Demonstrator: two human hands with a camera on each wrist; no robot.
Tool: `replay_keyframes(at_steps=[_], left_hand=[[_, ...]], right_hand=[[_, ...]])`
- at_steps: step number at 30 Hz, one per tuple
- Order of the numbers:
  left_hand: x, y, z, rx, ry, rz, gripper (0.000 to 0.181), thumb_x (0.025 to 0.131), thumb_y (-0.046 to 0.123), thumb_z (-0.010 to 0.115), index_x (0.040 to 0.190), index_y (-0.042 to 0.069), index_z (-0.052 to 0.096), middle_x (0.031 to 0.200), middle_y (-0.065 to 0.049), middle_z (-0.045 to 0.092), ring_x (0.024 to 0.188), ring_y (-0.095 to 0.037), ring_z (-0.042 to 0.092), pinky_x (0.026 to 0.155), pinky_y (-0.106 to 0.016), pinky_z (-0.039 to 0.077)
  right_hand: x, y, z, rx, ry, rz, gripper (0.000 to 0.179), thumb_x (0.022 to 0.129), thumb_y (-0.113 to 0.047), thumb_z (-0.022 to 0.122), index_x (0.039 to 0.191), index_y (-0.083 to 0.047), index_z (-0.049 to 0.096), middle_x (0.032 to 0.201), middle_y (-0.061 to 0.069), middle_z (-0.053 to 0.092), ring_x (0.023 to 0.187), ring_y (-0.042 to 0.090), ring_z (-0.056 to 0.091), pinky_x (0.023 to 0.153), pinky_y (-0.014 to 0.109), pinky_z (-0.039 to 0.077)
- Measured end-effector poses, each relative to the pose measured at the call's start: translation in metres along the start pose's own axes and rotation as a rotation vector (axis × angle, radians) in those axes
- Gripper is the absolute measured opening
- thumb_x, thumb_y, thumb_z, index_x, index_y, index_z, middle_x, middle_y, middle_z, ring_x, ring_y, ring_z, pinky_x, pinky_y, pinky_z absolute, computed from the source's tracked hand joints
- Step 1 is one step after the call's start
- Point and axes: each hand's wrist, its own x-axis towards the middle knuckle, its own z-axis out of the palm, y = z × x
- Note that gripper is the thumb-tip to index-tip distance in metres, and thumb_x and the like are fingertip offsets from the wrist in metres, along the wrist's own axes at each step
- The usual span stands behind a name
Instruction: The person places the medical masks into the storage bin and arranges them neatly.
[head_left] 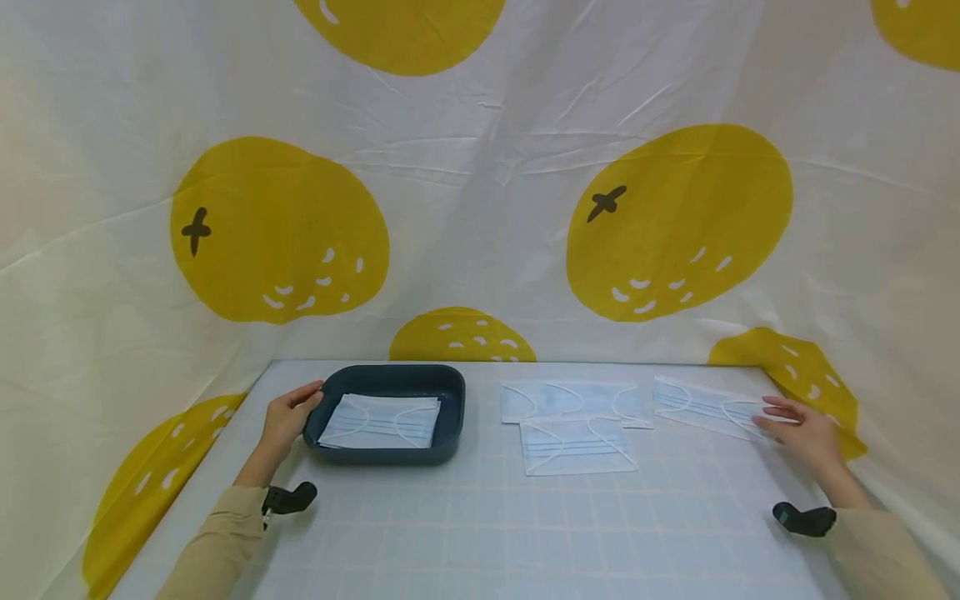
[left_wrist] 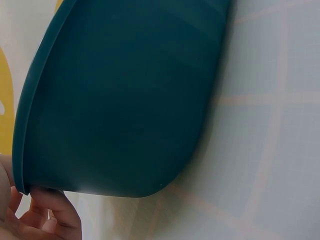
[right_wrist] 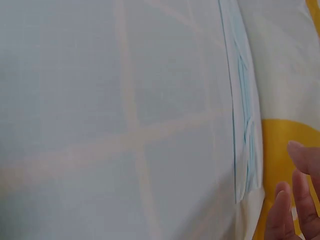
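Clamping left grip on the tray by its left end, probably to steady it (with masks stacked inside), and holding right grip loosely apart at the rightmost mask, laid flat on the counter, perhaps for easy pinching.

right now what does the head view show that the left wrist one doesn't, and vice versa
Only the head view shows the masks inside the tray, the loose masks on the table and the right hand at the rightmost one's end.

Only the left wrist view gives a close look at the tray's broad outer wall, with fingers curled just below the rim.

Both share the tray, the left hand, the table and the yellow-patterned cloth.
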Motion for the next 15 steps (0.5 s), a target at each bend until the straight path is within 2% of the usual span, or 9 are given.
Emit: replay_keyframes(at_steps=[3,4,7,9,10,12,15], left_hand=[[0.0,0.0,-0.001,0.001,-0.005,-0.004,0.043,0.1,0.02,0.049,0.139,0.002,0.048,0.145,-0.02,0.046,0.135,-0.031,0.042,0.111,-0.044,0.036],[0.001,0.0,-0.001,0.0,-0.006,-0.005,0.043,0.101,0.02,0.049,0.14,0.002,0.048,0.145,-0.02,0.046,0.134,-0.032,0.042,0.111,-0.044,0.036],[0.001,0.0,0.0,-0.002,-0.005,-0.012,0.043,0.1,0.021,0.05,0.139,0.002,0.048,0.145,-0.02,0.046,0.134,-0.031,0.042,0.111,-0.044,0.036],[0.001,-0.001,0.0,-0.007,-0.005,-0.019,0.043,0.1,0.021,0.05,0.139,0.002,0.049,0.145,-0.02,0.047,0.134,-0.031,0.042,0.111,-0.044,0.036],[0.002,-0.001,0.0,-0.011,-0.005,-0.021,0.043,0.1,0.021,0.05,0.139,0.002,0.049,0.145,-0.019,0.047,0.134,-0.031,0.042,0.111,-0.044,0.037],[0.002,-0.002,0.0,-0.007,-0.004,-0.022,0.043,0.1,0.022,0.05,0.14,0.003,0.049,0.145,-0.02,0.047,0.134,-0.03,0.042,0.111,-0.044,0.037],[0.003,-0.003,0.0,0.006,0.001,-0.02,0.043,0.1,0.022,0.05,0.14,0.003,0.049,0.145,-0.019,0.047,0.133,-0.03,0.043,0.11,-0.042,0.039]], right_hand=[[0.004,0.003,0.0,-0.004,-0.005,0.069,0.068,0.088,-0.042,0.066,0.134,0.005,0.048,0.079,-0.033,0.05,0.066,-0.009,0.054,0.057,0.016,0.051],[0.005,0.003,0.0,-0.008,-0.007,0.096,0.07,0.088,-0.044,0.066,0.135,0.004,0.047,0.082,-0.027,0.055,0.069,-0.005,0.054,0.057,0.016,0.051],[0.007,0.002,0.001,-0.018,-0.002,0.178,0.075,0.087,-0.049,0.065,0.137,0.003,0.046,0.098,0.004,0.065,0.084,0.012,0.055,0.056,0.014,0.047],[0.008,0.001,0.002,-0.017,0.003,0.222,0.079,0.086,-0.052,0.065,0.139,0.003,0.045,0.118,0.023,0.06,0.095,0.025,0.052,0.055,0.015,0.045],[0.009,0.0,0.002,-0.017,0.004,0.236,0.079,0.086,-0.052,0.065,0.139,0.003,0.044,0.126,0.027,0.054,0.1,0.03,0.051,0.055,0.016,0.044],[0.012,0.001,0.003,-0.012,0.001,0.263,0.081,0.086,-0.053,0.064,0.141,0.003,0.042,0.134,0.03,0.048,0.107,0.037,0.048,0.059,0.019,0.042],[0.017,0.004,0.004,-0.003,-0.006,0.302,0.084,0.085,-0.054,0.065,0.142,0.003,0.04,0.137,0.03,0.045,0.111,0.04,0.047,0.066,0.024,0.042]])
